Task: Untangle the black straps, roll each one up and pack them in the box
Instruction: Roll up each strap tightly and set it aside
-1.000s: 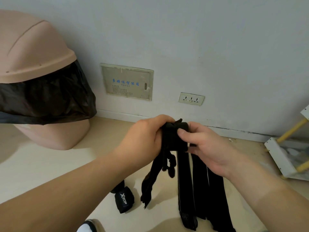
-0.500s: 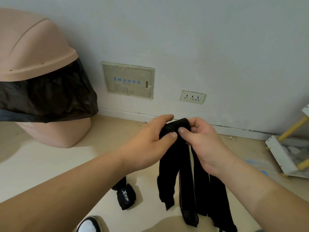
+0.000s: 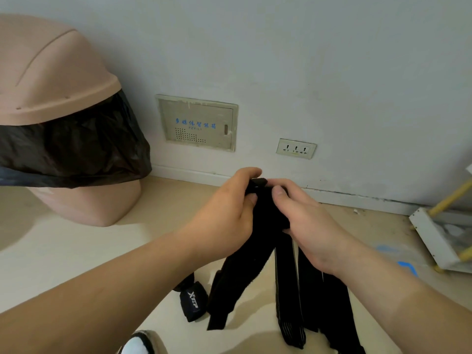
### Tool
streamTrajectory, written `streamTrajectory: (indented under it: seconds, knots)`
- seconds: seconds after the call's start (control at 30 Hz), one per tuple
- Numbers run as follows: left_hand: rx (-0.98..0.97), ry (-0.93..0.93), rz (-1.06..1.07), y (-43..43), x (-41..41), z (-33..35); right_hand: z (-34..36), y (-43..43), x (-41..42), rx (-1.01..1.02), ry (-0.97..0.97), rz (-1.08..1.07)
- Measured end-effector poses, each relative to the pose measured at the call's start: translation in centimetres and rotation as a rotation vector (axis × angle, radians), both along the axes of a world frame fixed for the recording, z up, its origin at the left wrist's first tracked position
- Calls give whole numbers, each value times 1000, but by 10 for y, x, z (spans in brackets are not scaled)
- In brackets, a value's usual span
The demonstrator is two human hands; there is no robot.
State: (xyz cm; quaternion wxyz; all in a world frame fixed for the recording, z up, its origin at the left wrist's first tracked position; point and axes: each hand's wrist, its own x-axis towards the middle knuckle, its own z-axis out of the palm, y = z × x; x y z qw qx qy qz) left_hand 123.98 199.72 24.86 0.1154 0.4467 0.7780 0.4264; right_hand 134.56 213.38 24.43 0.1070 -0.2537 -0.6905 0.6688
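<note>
Right hand (image 3: 309,221) shifted over black straps (image 3: 265,215); left hand (image 3: 224,218) pinching top.

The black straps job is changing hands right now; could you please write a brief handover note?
Left hand grips the top of the black straps; right hand pinches the same top end.
The loose ends hang down toward the floor.
Done: what looks like one rolled strap lies on the floor.
Left: untangle, roll the rest, pack all; no box in view.
</note>
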Motion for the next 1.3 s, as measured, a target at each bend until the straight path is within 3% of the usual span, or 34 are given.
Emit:
streamTrajectory:
  seconds: [0.3, 0.5, 0.7, 0.93, 1.2, 1.3]
  knots:
    - [97, -53, 144, 0, 0, 0, 0, 0, -2, -166, 101, -156]
    - [135, 89, 115, 2, -7, -7, -3, -2, -4, -86, 121, -190]
    - [231, -230, 128, 0, -7, 2, -2, -1, -3, -14, 125, -195]
    - [138, -227, 79, 2, -4, 1, 0, -4, -1, -124, 119, -210]
    - [203, -506, 168, 1, -7, 10, 4, -8, -1, -65, 130, -183]
    - [164, -497, 166, -3, -10, 12, 5, -8, -1, -30, 119, -168]
